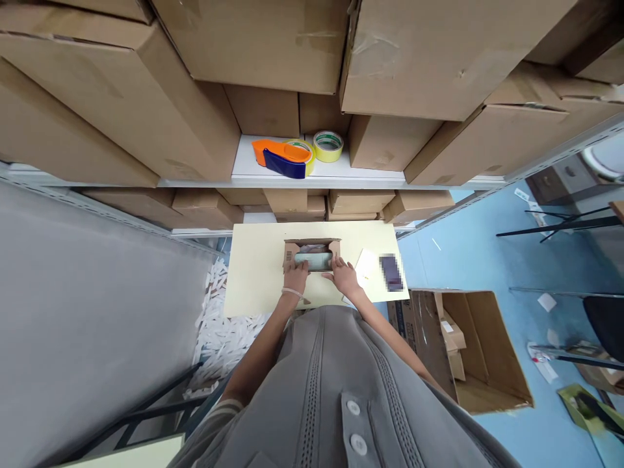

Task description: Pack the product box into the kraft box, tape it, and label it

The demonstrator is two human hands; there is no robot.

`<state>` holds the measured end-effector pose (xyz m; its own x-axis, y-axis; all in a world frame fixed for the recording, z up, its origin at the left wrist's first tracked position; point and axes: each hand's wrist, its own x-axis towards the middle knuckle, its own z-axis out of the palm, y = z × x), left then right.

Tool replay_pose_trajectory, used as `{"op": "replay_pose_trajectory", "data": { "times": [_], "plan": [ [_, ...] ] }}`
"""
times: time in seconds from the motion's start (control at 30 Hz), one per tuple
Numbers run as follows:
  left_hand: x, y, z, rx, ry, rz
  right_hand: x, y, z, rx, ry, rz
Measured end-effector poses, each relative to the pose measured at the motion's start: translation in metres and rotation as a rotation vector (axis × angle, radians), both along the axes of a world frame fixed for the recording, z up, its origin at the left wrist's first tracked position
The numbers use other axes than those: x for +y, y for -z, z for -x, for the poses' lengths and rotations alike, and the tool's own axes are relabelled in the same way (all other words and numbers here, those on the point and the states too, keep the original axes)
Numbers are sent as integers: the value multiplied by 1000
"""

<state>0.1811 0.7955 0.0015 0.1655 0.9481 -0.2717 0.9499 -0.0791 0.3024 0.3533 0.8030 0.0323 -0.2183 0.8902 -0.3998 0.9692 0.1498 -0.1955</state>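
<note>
With the small brown box [289, 257] as the middle of the clock, a heap of white paper strips [234, 341] lies at 8 o'clock, down past the cream table [253, 260]. An orange and blue tape cutter [280, 158] sits just before 12, up on the white shelf [244, 170]. The left hand [296, 276] is at 7, fingers bent over the box's near edge; I cannot tell if it pinches anything. The box is open on the table, with a pale green thing [313, 260] in its near part, maybe a pouch; it is too small to be sure. A yellow tape roll [328, 146] is just past 12. The right hand [344, 276], at 4, has its thumb spread wide and fingertips at the green thing's right end. White paper [364, 265] and a blurred dark thing [391, 273] lie near 3. A big box [492, 338] stands at 4, with smaller boxes [453, 335] inside.
</note>
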Motion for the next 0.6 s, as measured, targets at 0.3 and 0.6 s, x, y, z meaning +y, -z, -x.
{"op": "replay_pose_trajectory", "data": {
  "times": [0.3,0.6],
  "plan": [
    [6,-1,6,-59,23,-62,7,14,-7,25,-45,-111],
    [6,6,86,-576,-100,-37,15,36,-37,314,-66,-224]
  ]
}}
